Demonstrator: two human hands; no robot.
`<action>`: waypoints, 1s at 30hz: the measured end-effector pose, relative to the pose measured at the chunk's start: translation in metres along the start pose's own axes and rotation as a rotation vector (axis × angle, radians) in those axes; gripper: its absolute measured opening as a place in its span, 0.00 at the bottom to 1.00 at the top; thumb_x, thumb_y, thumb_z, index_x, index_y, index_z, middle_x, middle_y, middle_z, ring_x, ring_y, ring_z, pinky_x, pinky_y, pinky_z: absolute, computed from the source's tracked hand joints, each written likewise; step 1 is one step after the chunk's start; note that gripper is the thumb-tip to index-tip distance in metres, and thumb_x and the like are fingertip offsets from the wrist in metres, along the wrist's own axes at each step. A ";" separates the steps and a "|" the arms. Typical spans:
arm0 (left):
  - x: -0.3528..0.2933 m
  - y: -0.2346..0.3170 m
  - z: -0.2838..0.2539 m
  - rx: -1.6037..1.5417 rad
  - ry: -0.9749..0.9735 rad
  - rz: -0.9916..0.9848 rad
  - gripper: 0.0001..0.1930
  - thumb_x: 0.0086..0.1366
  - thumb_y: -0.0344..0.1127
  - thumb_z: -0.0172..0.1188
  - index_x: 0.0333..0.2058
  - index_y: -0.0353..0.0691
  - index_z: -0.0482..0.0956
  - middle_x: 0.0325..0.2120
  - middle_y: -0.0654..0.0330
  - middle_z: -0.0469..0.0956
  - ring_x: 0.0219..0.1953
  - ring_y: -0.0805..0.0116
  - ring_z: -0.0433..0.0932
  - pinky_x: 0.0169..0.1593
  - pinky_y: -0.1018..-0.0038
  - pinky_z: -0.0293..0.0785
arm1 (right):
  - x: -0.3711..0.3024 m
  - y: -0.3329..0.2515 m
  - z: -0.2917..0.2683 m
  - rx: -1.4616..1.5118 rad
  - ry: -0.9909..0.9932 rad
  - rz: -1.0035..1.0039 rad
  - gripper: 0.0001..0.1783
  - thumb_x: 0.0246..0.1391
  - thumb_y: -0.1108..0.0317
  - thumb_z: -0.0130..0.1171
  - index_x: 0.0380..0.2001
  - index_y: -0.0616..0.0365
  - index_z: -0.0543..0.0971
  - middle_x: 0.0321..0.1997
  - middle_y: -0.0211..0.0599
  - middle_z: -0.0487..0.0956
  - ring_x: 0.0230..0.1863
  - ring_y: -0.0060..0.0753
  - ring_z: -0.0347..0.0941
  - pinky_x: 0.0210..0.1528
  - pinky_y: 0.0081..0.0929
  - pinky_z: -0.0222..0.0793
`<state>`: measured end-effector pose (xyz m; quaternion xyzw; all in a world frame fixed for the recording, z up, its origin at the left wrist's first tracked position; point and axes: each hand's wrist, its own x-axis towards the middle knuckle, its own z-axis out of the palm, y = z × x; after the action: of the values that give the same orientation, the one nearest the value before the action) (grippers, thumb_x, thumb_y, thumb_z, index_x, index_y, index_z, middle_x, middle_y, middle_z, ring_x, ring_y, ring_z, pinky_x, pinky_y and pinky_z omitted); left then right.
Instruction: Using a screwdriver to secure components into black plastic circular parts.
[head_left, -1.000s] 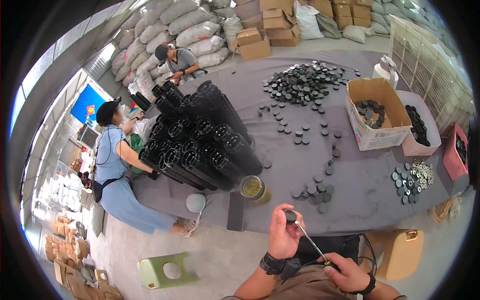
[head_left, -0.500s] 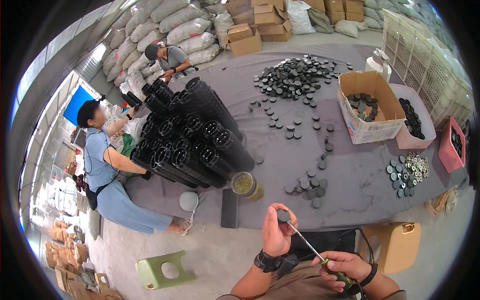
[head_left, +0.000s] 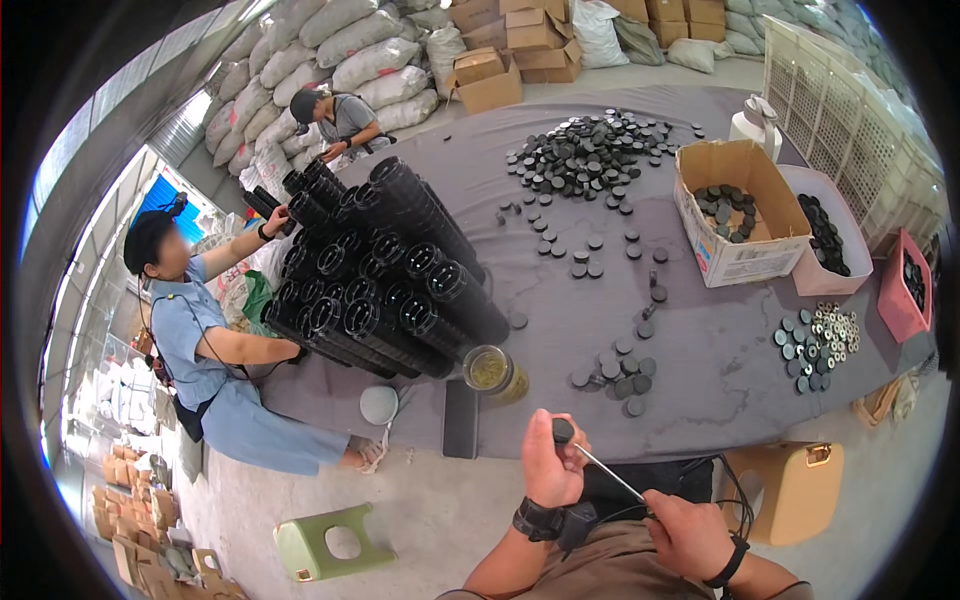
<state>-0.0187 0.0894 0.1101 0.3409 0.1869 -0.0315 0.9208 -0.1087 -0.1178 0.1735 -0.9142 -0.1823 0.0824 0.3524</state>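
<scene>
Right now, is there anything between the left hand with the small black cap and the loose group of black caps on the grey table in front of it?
Nothing visible. The left hand holds the black cap just short of the table edge. The nearest caps lie beyond it on bare grey cloth. The glass jar stands off to the left.

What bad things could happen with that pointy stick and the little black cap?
The right hand aims a thin metal rod at the small black cap pinched in the left hand. If the rod slips, it might poke those fingers. The cap is held only at its edge, so it could pop loose and drop to the floor. The glass jar sits near the table edge and could get knocked.
</scene>
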 end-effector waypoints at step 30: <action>-0.039 -0.056 0.012 0.311 -0.481 -0.334 0.16 0.79 0.46 0.45 0.43 0.37 0.68 0.22 0.55 0.71 0.20 0.74 0.61 0.24 0.77 0.57 | 0.021 0.079 -0.034 1.480 0.078 0.405 0.08 0.69 0.71 0.52 0.48 0.59 0.72 0.31 0.40 0.80 0.18 0.22 0.71 0.22 0.24 0.72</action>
<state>-0.0613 0.0359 0.0983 0.4248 0.0106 -0.2896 0.8576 -0.0585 -0.1846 0.1453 -0.4580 0.1039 0.2136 0.8567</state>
